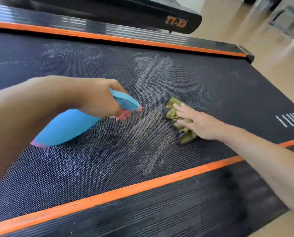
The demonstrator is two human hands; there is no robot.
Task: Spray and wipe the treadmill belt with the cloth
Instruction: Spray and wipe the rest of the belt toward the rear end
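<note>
Left hand [98, 98] grips a blue spray bottle [71, 127], nozzle aimed right | right hand [194, 120] flat, fingers spread, pressing an olive cloth [175, 117] onto the treadmill belt [211, 86] — wet streaks around it | orange-edged side rails [125, 189] near and far.

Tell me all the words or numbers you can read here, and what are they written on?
"TT-X2", in orange letters, a bit blurred so the last sign is not certain: on the black end of the second treadmill behind.
White marks on the treadmill belt at the right edge: cut off by the frame, not readable.
The blue spray bottle and the green cloth show no writing.
</note>
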